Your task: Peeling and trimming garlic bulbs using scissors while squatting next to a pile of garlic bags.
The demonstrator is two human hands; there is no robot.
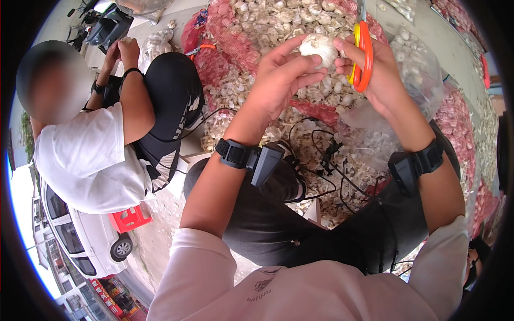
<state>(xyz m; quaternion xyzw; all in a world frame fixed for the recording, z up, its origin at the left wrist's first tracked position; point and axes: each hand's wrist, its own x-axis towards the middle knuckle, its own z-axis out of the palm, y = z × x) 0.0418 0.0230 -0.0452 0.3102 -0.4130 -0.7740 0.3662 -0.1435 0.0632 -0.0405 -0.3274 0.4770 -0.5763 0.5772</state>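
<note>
Loose garlic [284,16] spreads over the ground toward 12 o'clock. At 1 o'clock, a bulb [317,48] sits in the left hand [278,77], pinched between thumb and fingers. At the bulb's 3 o'clock, the right hand [383,72] sets its thumb against it and also holds scissors [368,53]. Red netting [230,35] lies toward the bulb's 9 o'clock; farther out, a seated person [88,160] occupies 9 o'clock, a stool [130,218] 8 o'clock.

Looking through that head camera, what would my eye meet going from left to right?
White car → orange-handled tool → the person's left hand → garlic bulb → orange-and-yellow scissors → clear plastic bag of garlic.
</note>
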